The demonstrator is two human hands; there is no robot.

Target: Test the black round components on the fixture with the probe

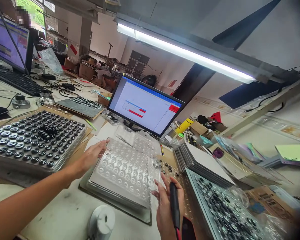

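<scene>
Tabletop [52,206] is carrying the whole cluttered workstation, with a lit fluorescent tube [182,53] hanging above it. A computer monitor [145,105] is showing a blue-and-red dialog at about twelve o'clock from the clear blister sheet [125,173], which is lying on a grey mat [115,206] near the middle of the view. A large tray of black domed buttons [32,140] is sitting at nine o'clock, beyond the left hand [88,158]. A stack of flat boards [202,163] is rising at three o'clock, and a panel of dark buttons [222,203] is leaning at four o'clock.

The left hand's fingers [102,143] are spreading wide, their tips touching the sheet's upper left edge. A light, flat touch like this suits thin plastic, since it steadies the sheet without denting its domes. The right hand [165,203] is at four o'clock, beside the sheet's lower right edge, its fingers curling narrowly around a black-handled tool [174,203] with a red end. A white tape roll [101,221] is resting at seven o'clock.
</scene>
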